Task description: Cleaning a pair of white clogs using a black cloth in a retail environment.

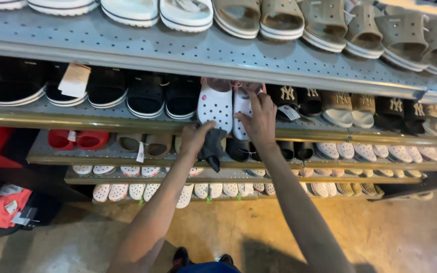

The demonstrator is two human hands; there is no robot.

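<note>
A dark grey cloth is held in the left hand. The fingers are closed around it, and one end of the cloth hangs down past the front edge of the shelf. The right hand is laid flat on the right shoe of a pair of white clogs. Its fingers are spread out, and nothing is pinched.

The white clogs stand on the second shelf from the top, toes to the front. The cloth is just below the left clog and looks close to touching it. It seems that the clogs are being wiped and one is being kept from sliding. This is a guess from how the hands are placed.

For the wiping, the cloth would need to be lifted onto the toe of the clog, with the other shoe held in place.

Black slides are lined up to the left of the clogs. Black and tan slides are lined up to the right. More tan sandals are seen on the top shelf. Red clogs and many white clogs are seen lower down. A bare concrete floor is seen below.
</note>
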